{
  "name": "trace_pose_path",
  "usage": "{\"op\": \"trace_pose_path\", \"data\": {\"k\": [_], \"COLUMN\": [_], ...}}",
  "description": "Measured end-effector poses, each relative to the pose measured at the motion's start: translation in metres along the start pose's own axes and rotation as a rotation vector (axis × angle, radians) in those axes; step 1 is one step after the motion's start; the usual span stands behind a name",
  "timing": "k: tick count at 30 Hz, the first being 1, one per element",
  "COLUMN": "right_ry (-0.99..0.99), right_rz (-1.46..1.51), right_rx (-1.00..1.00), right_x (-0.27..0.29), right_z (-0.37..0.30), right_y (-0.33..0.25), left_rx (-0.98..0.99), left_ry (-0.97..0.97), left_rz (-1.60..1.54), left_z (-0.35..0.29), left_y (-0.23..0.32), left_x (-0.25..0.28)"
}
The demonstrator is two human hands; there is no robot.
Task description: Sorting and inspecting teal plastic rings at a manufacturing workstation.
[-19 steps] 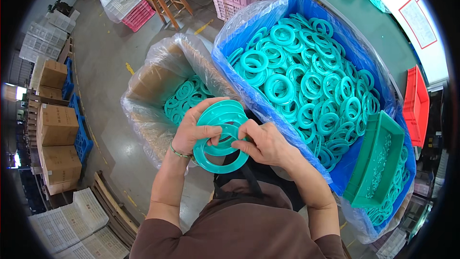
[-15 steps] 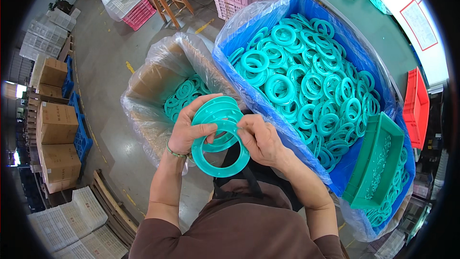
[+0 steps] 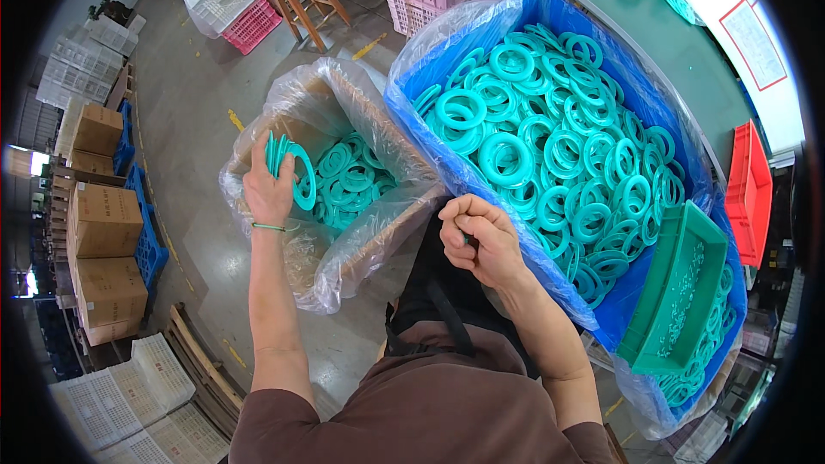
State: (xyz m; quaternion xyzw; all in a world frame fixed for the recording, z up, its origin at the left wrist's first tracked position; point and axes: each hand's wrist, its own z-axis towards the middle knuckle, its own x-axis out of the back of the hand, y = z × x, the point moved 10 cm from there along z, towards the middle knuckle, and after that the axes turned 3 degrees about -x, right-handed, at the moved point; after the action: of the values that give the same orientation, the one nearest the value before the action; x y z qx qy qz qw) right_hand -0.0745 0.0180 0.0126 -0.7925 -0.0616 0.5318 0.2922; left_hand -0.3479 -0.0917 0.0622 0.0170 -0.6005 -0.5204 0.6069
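My left hand (image 3: 270,194) clamps teal rings (image 3: 276,153) over the left carton (image 3: 382,236), my right hand (image 3: 488,249) curled together near the blue bin (image 3: 550,13).

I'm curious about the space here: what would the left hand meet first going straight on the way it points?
Beyond the green rings in its grip, the left hand would probably meet the plastic-lined carton's far wall; depth is unclear, so it might pass above.

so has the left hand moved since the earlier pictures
Yes: the left hand moved up-left in view, over the cardboard box, away from the blue bin.
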Motion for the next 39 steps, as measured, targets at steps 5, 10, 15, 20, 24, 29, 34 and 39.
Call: {"op": "trace_pose_path", "data": {"k": [5, 10, 15, 20, 24, 29, 34, 39], "right_ry": [-0.007, 0.024, 0.124, 0.043, 0.066, -0.056, -0.057, -0.234], "right_rz": [-0.028, -0.180, -0.429, -0.829, -1.090, -0.782, -0.393, -0.085], "right_rx": [-0.011, 0.028, 0.159, 0.367, 0.188, 0.051, -0.200, -0.334], "right_x": [0.003, 0.002, -0.004, -0.019, -0.020, -0.015, -0.017, -0.018], "right_z": [-0.001, 0.001, 0.001, -0.005, -0.009, -0.010, -0.014, -0.014], "right_y": [0.001, -0.001, -0.013, -0.024, -0.020, -0.007, 0.015, 0.034], "left_rx": [-0.148, 0.165, 0.385, 0.425, 0.447, 0.351, 0.318, 0.274], "left_ry": [0.041, -0.212, -0.643, -0.855, -0.766, -0.688, -0.732, -0.760], "left_rz": [0.339, -0.599, -0.983, -1.062, -1.095, -1.068, -1.059, -1.061], "left_z": [0.007, -0.014, -0.069, -0.097, -0.096, -0.090, -0.092, -0.092], "left_y": [0.004, 0.038, 0.084, 0.116, 0.117, 0.115, 0.125, 0.137], "left_x": [0.009, -0.008, -0.054, -0.077, -0.084, -0.082, -0.084, -0.084]}}
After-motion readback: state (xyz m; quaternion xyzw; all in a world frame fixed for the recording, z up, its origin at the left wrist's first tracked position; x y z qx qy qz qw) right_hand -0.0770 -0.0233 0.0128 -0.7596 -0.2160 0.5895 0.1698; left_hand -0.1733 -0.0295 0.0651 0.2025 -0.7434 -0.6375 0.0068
